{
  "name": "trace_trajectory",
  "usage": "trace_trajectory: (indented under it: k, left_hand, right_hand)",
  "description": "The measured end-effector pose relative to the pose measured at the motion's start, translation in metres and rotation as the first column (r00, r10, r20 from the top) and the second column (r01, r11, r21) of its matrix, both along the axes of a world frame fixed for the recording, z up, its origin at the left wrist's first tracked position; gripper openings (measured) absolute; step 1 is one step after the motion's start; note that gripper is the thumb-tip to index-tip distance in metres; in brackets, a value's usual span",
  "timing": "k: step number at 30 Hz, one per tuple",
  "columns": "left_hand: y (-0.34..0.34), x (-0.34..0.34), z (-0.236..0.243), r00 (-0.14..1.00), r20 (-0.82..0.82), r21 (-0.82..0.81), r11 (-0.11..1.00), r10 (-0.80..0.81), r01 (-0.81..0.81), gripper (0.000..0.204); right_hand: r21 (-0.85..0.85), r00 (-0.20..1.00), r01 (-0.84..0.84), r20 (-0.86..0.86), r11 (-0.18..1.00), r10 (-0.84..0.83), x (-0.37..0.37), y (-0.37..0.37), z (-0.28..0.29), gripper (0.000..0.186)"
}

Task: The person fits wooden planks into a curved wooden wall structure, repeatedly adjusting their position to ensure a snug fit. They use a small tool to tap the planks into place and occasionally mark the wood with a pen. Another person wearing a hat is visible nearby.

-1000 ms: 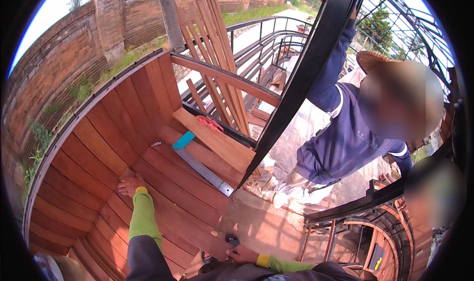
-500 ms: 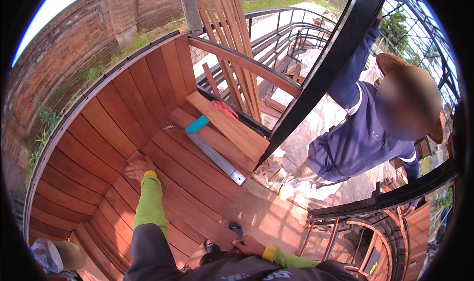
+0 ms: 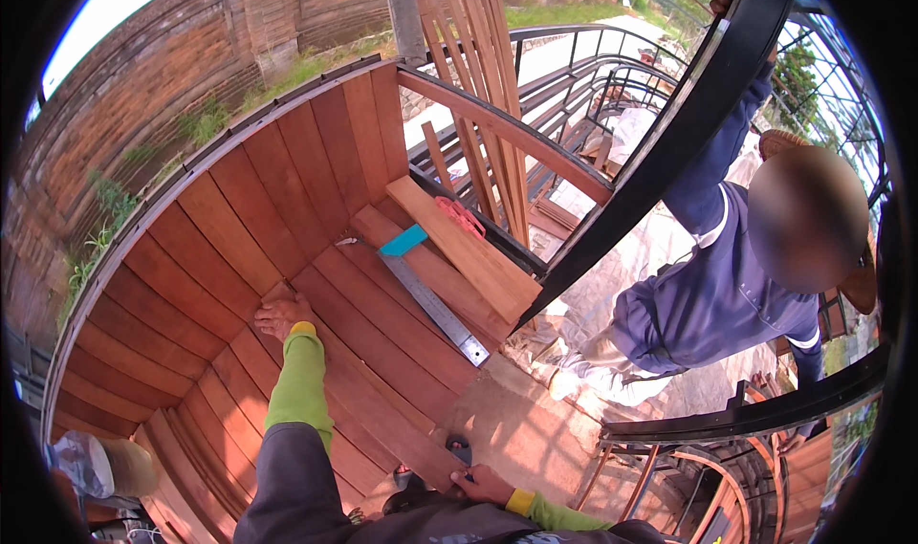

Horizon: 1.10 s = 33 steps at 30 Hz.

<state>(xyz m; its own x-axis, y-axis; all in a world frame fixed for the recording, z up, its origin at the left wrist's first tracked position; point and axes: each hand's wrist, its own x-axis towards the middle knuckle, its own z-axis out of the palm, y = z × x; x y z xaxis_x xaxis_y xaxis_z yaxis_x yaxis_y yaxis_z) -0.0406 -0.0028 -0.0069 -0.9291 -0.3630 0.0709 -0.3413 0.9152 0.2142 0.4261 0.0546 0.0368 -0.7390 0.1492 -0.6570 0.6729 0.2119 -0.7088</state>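
A long reddish wooden board [image 3: 382, 413] lies at a slant across the slatted bench seat, its far end by the curved backrest. My left hand [image 3: 282, 315] is closed over that far end, fingers bent against it at the backrest's foot. At the near end, close to my body, my right hand [image 3: 486, 487] grips the board; a small dark thing shows at its fingertips, too small to name. Right of the board, a try square [image 3: 435, 305] with a teal handle and metal blade rests on the seat slats.
Two loose planks [image 3: 469, 252] and a red-handled tool [image 3: 460, 216] lie at the seat's far right. A co-worker [image 3: 708, 276] in blue holds a black metal post [image 3: 674, 138]. Several timber strips [image 3: 488, 95] lean behind. A plastic-wrapped container [image 3: 124, 467] stands lower left.
The whole view has shifted a little, so things sit farther right in the picture. Both my hands keep their places on the board.
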Motion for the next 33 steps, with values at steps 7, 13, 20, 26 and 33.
trace_trajectory:
  k: [7,13,20,26,33]
  left_hand:
    - [0.001,0.003,0.010,1.000,0.011,0.029,0.999,-0.025,0.025,0.083]
    - [0.004,0.002,0.014,1.000,0.016,-0.003,1.000,-0.009,0.009,0.079]
    - [0.006,0.002,0.014,0.999,0.046,-0.025,1.000,-0.006,0.007,0.085]
    - [-0.003,-0.003,0.010,0.998,0.064,0.034,0.999,-0.012,0.010,0.087]
    - [0.009,-0.006,0.002,1.000,0.007,0.029,0.999,-0.027,0.027,0.084]
  right_hand:
    - [0.040,0.999,-0.025,-0.021,0.999,0.026,0.004,0.001,-0.010,0.054]
    - [0.022,0.999,-0.012,-0.050,1.000,0.014,0.001,0.003,-0.003,0.054]
    - [0.010,0.998,0.029,-0.054,1.000,-0.029,0.001,0.001,-0.003,0.054]
    - [-0.009,0.999,-0.019,-0.042,1.000,0.018,0.001,0.001,0.002,0.048]
    - [0.013,0.998,0.005,-0.058,1.000,-0.004,0.003,0.004,-0.006,0.051]
